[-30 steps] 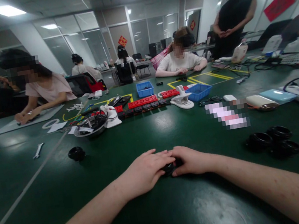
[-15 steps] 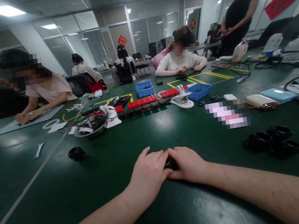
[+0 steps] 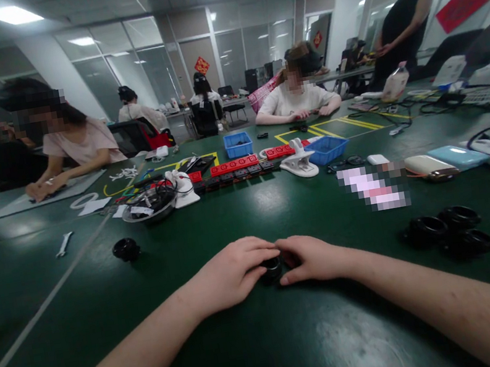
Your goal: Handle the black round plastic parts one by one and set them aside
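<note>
Between my hands, low over the green table [image 3: 196,342], is a black round part [image 3: 272,269] with a ring-like rim, like a short collar. My left hand [image 3: 236,271] curls round its left side, fingers over the far rim and thumb at the near side. On the other side, my right hand [image 3: 311,258] is curved with thumb and fingers apart, its tips close to the part. A dark patch lies inside that curve; whether it is shadow or another piece, I cannot tell. Several similar black round parts [image 3: 426,229] stand to the right, and one black part [image 3: 126,249] stands to the left.
A wrench [image 3: 65,244] lies at the left. Farther back are a bowl of cables [image 3: 150,209], a red-and-black strip [image 3: 235,166], a white clamp [image 3: 298,162] and blue bins [image 3: 237,144]. Power banks [image 3: 456,155] and cords lie right. Co-workers sit across the table.
My hands have moved slightly apart, showing more of the black part. My left hand has shifted left and flattened, and my right thumb and fingers have spread.
</note>
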The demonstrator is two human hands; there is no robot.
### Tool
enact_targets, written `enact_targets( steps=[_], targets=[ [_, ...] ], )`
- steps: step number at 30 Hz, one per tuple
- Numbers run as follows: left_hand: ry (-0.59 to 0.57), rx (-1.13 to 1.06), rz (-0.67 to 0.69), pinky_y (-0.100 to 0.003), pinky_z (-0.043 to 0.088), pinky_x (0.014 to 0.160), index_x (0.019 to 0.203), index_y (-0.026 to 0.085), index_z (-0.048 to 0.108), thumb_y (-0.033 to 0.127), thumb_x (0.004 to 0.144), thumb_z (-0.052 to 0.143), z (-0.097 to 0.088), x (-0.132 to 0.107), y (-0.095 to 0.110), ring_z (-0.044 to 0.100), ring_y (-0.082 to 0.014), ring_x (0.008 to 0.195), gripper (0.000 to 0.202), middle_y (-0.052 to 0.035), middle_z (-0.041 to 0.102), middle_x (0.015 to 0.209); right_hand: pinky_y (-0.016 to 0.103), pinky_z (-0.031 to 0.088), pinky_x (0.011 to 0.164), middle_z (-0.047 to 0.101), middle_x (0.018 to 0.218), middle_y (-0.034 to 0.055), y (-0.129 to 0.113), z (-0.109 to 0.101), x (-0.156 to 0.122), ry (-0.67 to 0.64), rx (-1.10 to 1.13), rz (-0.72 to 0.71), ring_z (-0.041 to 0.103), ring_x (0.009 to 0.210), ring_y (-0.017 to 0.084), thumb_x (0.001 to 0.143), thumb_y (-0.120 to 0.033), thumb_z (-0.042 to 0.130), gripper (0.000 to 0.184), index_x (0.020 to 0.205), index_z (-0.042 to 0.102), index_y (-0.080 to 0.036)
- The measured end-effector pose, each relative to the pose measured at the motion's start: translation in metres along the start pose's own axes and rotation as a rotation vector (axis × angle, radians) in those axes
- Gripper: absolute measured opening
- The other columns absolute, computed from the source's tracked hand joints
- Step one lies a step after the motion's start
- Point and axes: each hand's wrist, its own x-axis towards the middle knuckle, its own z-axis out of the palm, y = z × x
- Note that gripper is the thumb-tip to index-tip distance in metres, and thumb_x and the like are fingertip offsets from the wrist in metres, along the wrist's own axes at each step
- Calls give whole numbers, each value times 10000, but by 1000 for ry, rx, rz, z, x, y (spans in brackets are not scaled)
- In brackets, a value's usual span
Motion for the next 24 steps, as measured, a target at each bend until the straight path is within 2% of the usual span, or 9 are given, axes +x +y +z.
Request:
enact_targets(
  steps=[3, 8, 12, 15, 18, 21, 24],
  targets=[
    [-36, -49, 27, -320, 355, 965, 1155, 227, 527, 93, 833, 483, 3, 3, -3, 467, -164, 1103, 352, -39, 534, 1198, 226, 330, 562, 546, 730, -9, 2, -3, 2, -42, 4, -54, 495, 647, 129, 699, -359, 641, 406, 1051, 533, -188],
    [-43, -53, 0, -294, 385, 914, 1143, 231, 534, 83, 817, 524, 6, 6, -3, 492, -157, 1038, 358, -30, 564, 1130, 229, 327, 574, 545, 712, -3, 3, 0, 4, -35, -27, -59, 492, 656, 133, 719, -320, 626, 284, 959, 580, -177],
    [1, 19, -96, -298, 414, 849, 1105, 209, 555, 106, 797, 566, 10, 7, 6, 498, -171, 951, 325, -36, 564, 1010, 216, 306, 524, 544, 695, -14, 0, 9, 5, 26, -5, 36, 481, 604, 116, 669, -400, 658, 332, 891, 555, -176],
    [82, 141, -243, -326, 440, 756, 1075, 192, 561, 174, 778, 603, 20, 10, 16, 497, -193, 847, 301, -37, 530, 899, 227, 307, 518, 560, 718, 13, -5, 18, 4, 142, -94, 130, 494, 619, 135, 636, -489, 647, 390, 821, 529, -168],
    [129, 287, -346, -361, 440, 706, 1018, 161, 573, 262, 781, 603, 29, 13, 24, 494, -219, 795, 259, -49, 509, 851, 252, 335, 554, 575, 745, 46, -11, 24, 3, 217, -207, 167, 519, 659, 165, 648, -488, 626, 382, 823, 525, -163],
    [133, 386, -347, -385, 429, 711, 960, 132, 586, 315, 780, 600, 30, 14, 27, 497, -239, 786, 257, -62, 515, 820, 265, 347, 566, 580, 744, 57, -14, 25, 3, 214, -267, 171, 528, 664, 180, 667, -502, 601, 381, 836, 535, -166],
    [159, 348, -321, -404, 419, 766, 1002, 143, 567, 385, 769, 600, 25, 10, 23, 504, -245, 839, 338, -64, 539, 873, 270, 342, 550, 578, 731, 58, -15, 23, 1, 201, -266, 156, 525, 657, 189, 649, -596, 572, 466, 829, 539, -168]
  ],
)
